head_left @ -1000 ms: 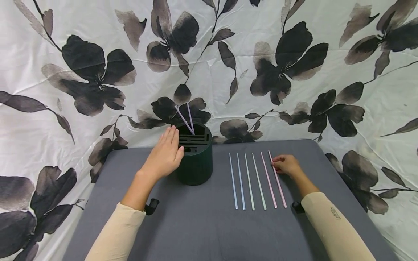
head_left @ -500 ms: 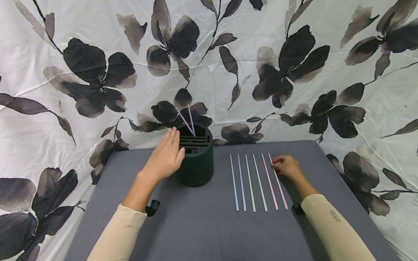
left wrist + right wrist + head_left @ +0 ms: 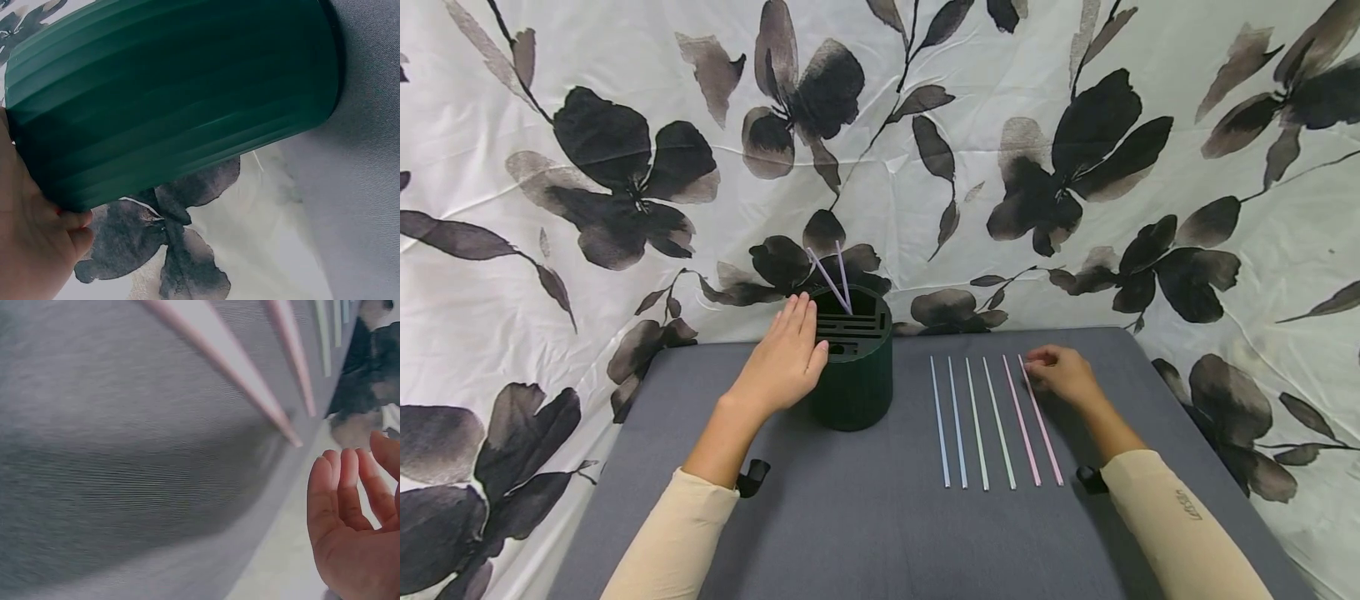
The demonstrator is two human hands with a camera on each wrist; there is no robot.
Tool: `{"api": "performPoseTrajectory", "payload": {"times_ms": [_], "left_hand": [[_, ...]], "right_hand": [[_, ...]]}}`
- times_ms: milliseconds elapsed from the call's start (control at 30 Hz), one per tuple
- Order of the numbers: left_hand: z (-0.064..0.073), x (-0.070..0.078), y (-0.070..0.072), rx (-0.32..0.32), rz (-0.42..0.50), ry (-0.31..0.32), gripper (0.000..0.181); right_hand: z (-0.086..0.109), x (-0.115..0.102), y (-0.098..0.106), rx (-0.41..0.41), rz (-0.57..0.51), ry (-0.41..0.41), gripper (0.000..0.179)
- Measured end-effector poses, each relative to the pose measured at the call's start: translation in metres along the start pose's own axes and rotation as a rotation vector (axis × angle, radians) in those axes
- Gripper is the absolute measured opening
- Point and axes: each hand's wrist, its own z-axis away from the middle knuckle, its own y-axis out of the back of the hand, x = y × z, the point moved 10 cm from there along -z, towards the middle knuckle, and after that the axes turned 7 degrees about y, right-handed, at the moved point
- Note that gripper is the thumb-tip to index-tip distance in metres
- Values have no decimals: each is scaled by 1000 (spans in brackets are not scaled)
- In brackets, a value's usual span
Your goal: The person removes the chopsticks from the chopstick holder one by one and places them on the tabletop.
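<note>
My left hand [image 3: 782, 358] rests with straight fingers against the left side of a dark green ribbed desk organizer [image 3: 853, 396], its fingertips at the rim. In the left wrist view, the ribbed wall fills much of the picture beside the hand [image 3: 31, 231]. Two thin lilac sticks [image 3: 844, 275] stand tilted in the organizer's rear compartment. My right hand [image 3: 1063, 375] hovers beside the upper end of the rightmost pink stick [image 3: 1042, 425]. From the right wrist, its loosely bent fingers [image 3: 322, 494] show apart from that pink stick [image 3: 231, 359], holding nothing.
Left of the rightmost stick lie another pink stick [image 3: 1022, 421], two pale green sticks [image 3: 977, 425] and two blue sticks [image 3: 940, 425], in a row on the grey-covered table [image 3: 850, 533]. A floral cloth [image 3: 925, 200] hangs behind the table.
My right hand has loosened from the rightmost pink stick and shifted slightly up and right. The left hand stays against the organizer; the sticks lie as before.
</note>
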Motion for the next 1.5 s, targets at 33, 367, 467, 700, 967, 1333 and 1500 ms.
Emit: {"api": "performPoseTrajectory", "payload": {"times_ms": [33, 367, 467, 700, 967, 1333, 1500], "left_hand": [[0, 0, 0, 0, -3, 0, 69], [0, 0, 0, -4, -13, 1, 69], [1, 1, 0, -8, -16, 1, 69], [5, -1, 1, -15, -11, -14, 69], [11, -3, 2, -45, -8, -21, 69], [12, -2, 1, -27, 0, -35, 69], [12, -3, 2, -23, -6, -30, 69]], "right_hand": [[-1, -6, 2, 2, 13, 16, 34], [-14, -73, 1, -12, -18, 179, 37], [-19, -93, -3, -27, -43, 221, 35], [-22, -143, -13, -73, -45, 283, 33], [-29, -206, -21, -105, -86, 344, 33], [-55, -270, -40, -157, -153, 420, 34], [-65, -296, -48, -187, -108, 459, 33]]}}
